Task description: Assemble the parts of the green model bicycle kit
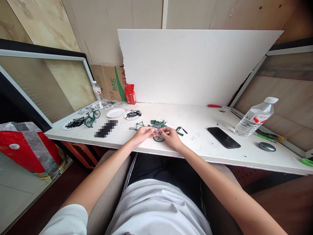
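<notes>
White tabletop (195, 120) spreads before you, and a white board (200, 67) stands behind it, perhaps serving as a backstop for tiny pieces. You sit close to the front edge, forearms reaching in from both sides so that your hands meet in front of your body, likely because such fine work wants both hands steady and near your eyes.

Your left hand (143, 135) pinches a small silvery piece (156, 131) between thumb and fingertips; it is too small to make out. Your right hand (171, 137) is curled in from the other side, fingertips at the same spot, though whether it grips the piece or only touches it cannot be told. Just below the fingertips is a toy wheel (159, 138), partly hidden; contact with your fingers is unclear.

Beyond your hands sits a clump of green parts (157, 122), with a green frame (137, 126) to the left and a slim black tool (183, 130) to the right, all within easy reach. Farther left, a green toy bicycle (92, 117) stands beside a plate (71, 128) of black parts (74, 122), which probably keeps them from scattering. Your phone (223, 137) and a water bottle (254, 118) sit well to the right, apart from the small pieces.
</notes>
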`<state>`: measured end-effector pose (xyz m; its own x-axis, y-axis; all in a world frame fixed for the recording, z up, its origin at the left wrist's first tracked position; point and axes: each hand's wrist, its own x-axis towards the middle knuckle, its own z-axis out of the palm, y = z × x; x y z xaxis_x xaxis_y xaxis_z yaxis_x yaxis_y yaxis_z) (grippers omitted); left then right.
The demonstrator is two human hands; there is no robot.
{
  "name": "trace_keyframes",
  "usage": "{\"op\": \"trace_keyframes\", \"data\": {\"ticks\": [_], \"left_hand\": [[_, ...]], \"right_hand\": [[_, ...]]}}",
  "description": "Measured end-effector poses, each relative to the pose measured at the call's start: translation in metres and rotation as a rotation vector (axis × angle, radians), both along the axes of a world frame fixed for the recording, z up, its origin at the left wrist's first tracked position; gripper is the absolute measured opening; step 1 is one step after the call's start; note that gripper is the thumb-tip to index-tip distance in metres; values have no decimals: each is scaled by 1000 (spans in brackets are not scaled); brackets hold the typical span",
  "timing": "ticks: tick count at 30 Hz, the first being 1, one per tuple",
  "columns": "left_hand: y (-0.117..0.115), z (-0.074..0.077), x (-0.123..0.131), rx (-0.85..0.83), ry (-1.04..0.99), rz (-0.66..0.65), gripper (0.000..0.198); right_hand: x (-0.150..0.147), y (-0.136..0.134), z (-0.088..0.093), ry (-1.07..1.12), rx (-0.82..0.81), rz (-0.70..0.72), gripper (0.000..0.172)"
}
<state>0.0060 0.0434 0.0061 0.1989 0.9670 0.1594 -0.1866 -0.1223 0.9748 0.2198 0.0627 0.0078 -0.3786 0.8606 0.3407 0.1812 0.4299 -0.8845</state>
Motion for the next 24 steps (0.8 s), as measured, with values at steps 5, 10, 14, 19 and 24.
{"op": "trace_keyframes", "data": {"ticks": [5, 10, 14, 19, 24], "left_hand": [[0, 0, -1, 2, 9, -4, 51], [0, 0, -1, 1, 13, -13, 51], [0, 1, 0, -1, 13, -12, 52], [1, 0, 0, -12, 15, 0, 45], [2, 0, 1, -29, 12, 6, 42]], "right_hand": [[0, 0, 0, -8, 3, 0, 37], [0, 0, 0, -9, 6, 5, 39], [-1, -1, 1, -3, 0, 0, 39], [-1, 0, 0, -3, -14, -11, 38], [-1, -1, 1, -10, -28, -14, 34]]}}
